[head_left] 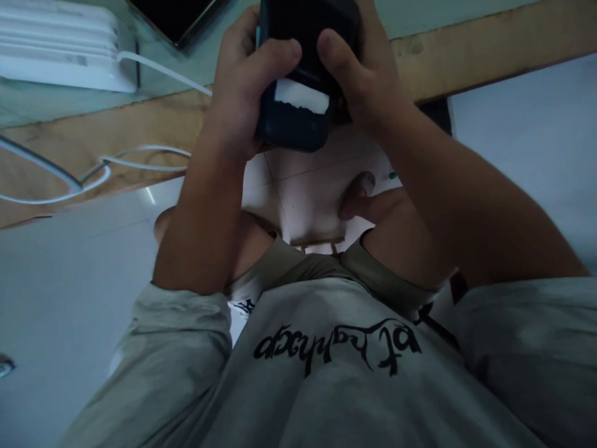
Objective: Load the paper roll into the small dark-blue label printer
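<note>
Both my hands hold a black handheld receipt printer point(298, 130) at the top of the view, over the table's front edge. A short strip of white paper point(302, 96) with a jagged torn edge sticks out of it. My left hand point(242, 81) wraps its left side, the thumb lying on the top face. On the other side my right hand point(366, 74) grips it, its thumb also pressed on the top. The fingers underneath are hidden, and the printer's far end is cut off by the frame.
A table with a wooden edge point(489, 46) crosses the top. On it at left lie a white plastic device point(60, 46) with a white cable point(163, 71) and a dark-screened device point(175, 15). More cable point(149, 167) loops over the edge. My legs and the tiled floor point(303, 193) are below.
</note>
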